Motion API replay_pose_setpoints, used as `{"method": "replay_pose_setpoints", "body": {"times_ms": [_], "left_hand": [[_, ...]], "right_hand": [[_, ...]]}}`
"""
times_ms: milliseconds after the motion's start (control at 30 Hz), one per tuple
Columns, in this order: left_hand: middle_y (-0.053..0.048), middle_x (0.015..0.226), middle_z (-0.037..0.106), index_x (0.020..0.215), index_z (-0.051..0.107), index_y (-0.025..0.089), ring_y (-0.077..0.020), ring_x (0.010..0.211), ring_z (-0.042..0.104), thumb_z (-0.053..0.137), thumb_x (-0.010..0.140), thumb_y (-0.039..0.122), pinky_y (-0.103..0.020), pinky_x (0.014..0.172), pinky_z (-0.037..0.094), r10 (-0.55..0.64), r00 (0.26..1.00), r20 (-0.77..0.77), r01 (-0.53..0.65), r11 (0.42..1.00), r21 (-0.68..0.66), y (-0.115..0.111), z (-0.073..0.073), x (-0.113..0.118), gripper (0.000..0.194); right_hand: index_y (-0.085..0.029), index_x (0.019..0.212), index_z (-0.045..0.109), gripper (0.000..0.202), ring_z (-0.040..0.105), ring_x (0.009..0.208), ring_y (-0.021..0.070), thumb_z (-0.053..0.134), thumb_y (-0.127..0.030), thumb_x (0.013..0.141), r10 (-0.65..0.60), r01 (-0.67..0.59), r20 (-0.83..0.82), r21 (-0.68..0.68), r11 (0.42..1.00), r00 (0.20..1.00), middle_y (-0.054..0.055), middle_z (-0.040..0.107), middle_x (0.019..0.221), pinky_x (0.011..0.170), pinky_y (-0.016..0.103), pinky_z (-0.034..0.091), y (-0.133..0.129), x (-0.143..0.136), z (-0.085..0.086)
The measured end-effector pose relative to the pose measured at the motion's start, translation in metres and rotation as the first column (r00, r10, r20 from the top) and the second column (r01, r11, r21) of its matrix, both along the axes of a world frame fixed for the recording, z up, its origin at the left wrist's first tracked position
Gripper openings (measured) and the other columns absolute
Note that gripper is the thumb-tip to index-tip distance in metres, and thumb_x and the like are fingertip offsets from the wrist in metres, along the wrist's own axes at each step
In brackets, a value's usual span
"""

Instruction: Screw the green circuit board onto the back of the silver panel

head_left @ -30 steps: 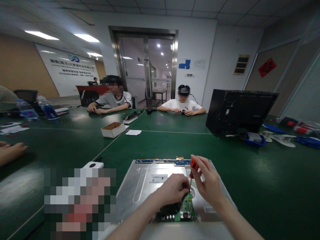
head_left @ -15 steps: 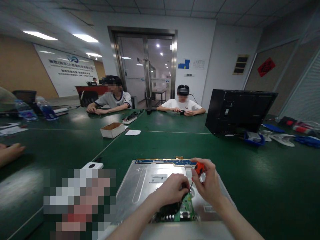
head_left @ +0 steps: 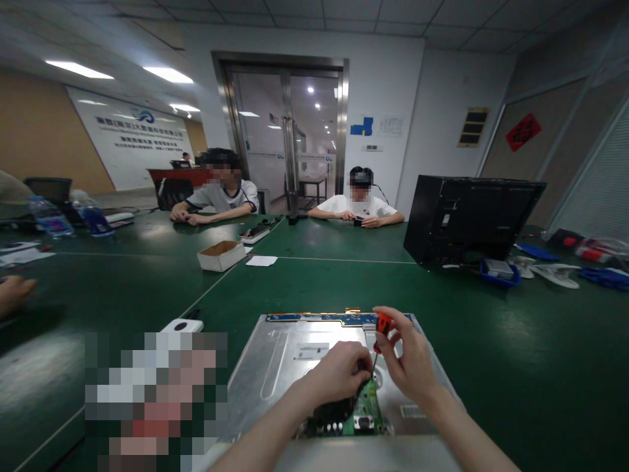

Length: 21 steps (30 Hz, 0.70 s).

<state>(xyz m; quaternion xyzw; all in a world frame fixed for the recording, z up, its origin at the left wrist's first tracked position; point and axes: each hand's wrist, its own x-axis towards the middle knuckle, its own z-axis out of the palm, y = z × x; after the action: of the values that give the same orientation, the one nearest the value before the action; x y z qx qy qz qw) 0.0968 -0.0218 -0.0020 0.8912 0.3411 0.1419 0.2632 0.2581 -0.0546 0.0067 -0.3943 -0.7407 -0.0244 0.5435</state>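
A silver metal monitor back panel (head_left: 285, 367) lies flat on the green table in front of me. A green circuit board (head_left: 366, 410) is mounted at its near edge. My right hand (head_left: 410, 367) holds a small screwdriver with an orange handle (head_left: 382, 324), its shaft pointing down at the board. My left hand (head_left: 339, 373) rests closed on the board next to the screwdriver tip, pinching something too small to see. A blue strip board (head_left: 319, 318) runs along the panel's far edge.
A black monitor shell (head_left: 466, 219) stands at the right, with a blue tray (head_left: 498, 272) beside it. A white device (head_left: 183, 325) lies left of the panel. An open cardboard box (head_left: 222, 255) sits further back. Two people sit across the table; another person's hand (head_left: 14, 292) is at far left.
My right hand has tilted the screwdriver handle to the right and then back toward upright. The other person's hand at the far left has drawn back toward the edge.
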Motion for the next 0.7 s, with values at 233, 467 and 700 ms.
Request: {"method": "replay_pose_setpoints", "body": {"times_ms": [233,467,700], "left_hand": [[-0.003,0.077,0.069,0.083,0.07,0.015,-0.017,0.069,0.058,0.058,0.074,0.009,-0.023,0.063,0.04,-0.006,1.0,0.002,0.006,1.0,0.003,0.001,-0.001,0.0,0.016],[-0.003,0.075,0.068,0.081,0.07,0.015,-0.0159,0.065,0.056,0.058,0.075,0.01,-0.023,0.06,0.039,0.002,1.0,-0.005,-0.002,1.0,0.016,0.0,0.001,0.0,0.014],[-0.002,0.074,0.068,0.079,0.069,0.016,-0.016,0.067,0.057,0.057,0.076,0.01,-0.023,0.062,0.039,-0.009,1.0,0.002,0.009,0.999,0.032,0.001,-0.002,0.0,0.014]], "right_hand": [[-0.021,0.115,0.04,0.029,0.06,0.059,0.0129,0.055,-0.021,0.09,-0.022,0.028,-0.056,0.097,0.995,0.998,0.005,0.064,0.09,0.051,0.025,0.051,0.002,-0.001,-0.003],[-0.021,0.118,0.045,0.028,0.059,0.062,0.012,0.051,-0.017,0.091,0.001,0.002,-0.023,0.105,0.994,1.0,0.007,0.06,0.097,0.048,0.023,0.05,0.001,0.0,0.002],[-0.022,0.129,0.046,0.037,0.066,0.08,0.0165,0.044,-0.013,0.093,0.051,-0.052,0.027,0.07,0.996,0.998,0.012,0.062,0.115,0.058,0.026,0.056,-0.003,0.0,0.007]]}}
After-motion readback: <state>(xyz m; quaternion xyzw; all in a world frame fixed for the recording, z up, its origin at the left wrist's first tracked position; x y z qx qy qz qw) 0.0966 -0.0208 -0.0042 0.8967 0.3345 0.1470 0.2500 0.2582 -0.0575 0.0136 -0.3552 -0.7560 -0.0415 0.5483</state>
